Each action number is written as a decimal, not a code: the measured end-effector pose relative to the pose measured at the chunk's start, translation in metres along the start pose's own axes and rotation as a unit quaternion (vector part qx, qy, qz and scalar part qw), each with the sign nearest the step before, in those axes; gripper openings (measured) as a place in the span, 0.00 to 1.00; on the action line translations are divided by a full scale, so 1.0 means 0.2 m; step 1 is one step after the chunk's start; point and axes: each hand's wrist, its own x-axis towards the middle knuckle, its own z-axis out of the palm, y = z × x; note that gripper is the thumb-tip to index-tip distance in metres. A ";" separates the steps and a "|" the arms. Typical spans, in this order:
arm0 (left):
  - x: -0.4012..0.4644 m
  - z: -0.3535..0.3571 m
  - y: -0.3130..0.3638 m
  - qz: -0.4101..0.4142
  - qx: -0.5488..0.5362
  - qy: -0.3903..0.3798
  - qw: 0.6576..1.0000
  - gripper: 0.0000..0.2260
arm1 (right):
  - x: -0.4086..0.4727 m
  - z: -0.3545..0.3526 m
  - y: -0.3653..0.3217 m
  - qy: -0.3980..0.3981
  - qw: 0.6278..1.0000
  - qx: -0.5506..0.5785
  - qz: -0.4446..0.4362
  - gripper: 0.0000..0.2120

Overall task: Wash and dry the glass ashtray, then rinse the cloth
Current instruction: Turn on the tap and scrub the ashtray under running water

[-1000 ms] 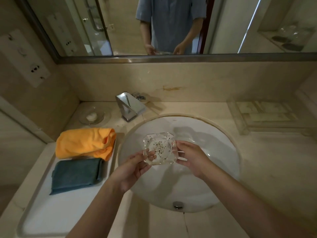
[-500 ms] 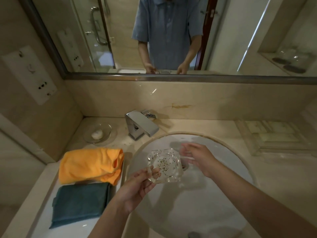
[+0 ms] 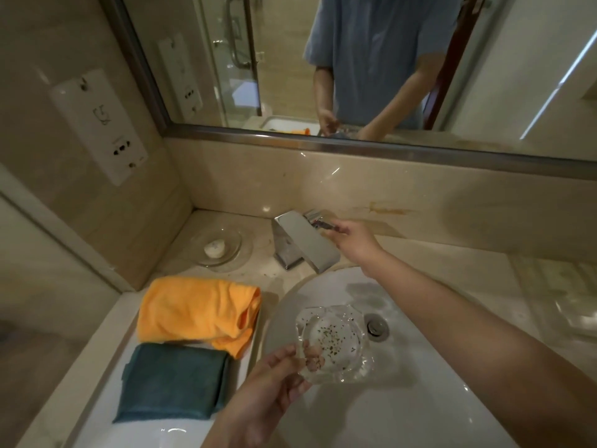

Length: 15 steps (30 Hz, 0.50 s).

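A clear glass ashtray [image 3: 334, 341] with dark specks inside hangs over the white sink basin [image 3: 403, 392]. My left hand [image 3: 274, 386] grips it by its near left rim. My right hand [image 3: 353, 242] is up at the chrome tap [image 3: 303, 242] and its fingers pinch the tap's handle [image 3: 319, 223] behind the spout. No water is visible from the spout. A folded orange cloth [image 3: 198, 310] and a folded teal cloth [image 3: 172, 381] lie on a white tray [image 3: 103, 428] left of the basin.
A glass dish with a white soap [image 3: 215, 248] stands in the back left corner of the beige counter. The basin's drain [image 3: 375, 326] is just right of the ashtray. A mirror [image 3: 323, 59] runs along the back wall; a socket panel [image 3: 98, 124] is on the left wall.
My right hand has let go of the ashtray and reached up to the tap handle. My left hand alone now holds the ashtray over the basin. The camera has tilted upward.
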 end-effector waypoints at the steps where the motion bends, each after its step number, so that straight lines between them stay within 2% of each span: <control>1: -0.01 0.00 -0.01 -0.001 -0.002 0.004 1.000 0.10 | 0.02 0.01 0.00 0.007 1.000 -0.011 -0.007 0.17; 5: -0.03 0.01 -0.02 0.004 0.003 0.014 1.000 0.10 | 0.03 0.03 -0.01 0.043 0.998 -0.043 -0.027 0.14; 15: -0.07 0.04 -0.03 0.002 0.006 0.009 1.000 0.10 | 0.04 0.02 -0.03 0.044 0.997 -0.058 -0.018 0.15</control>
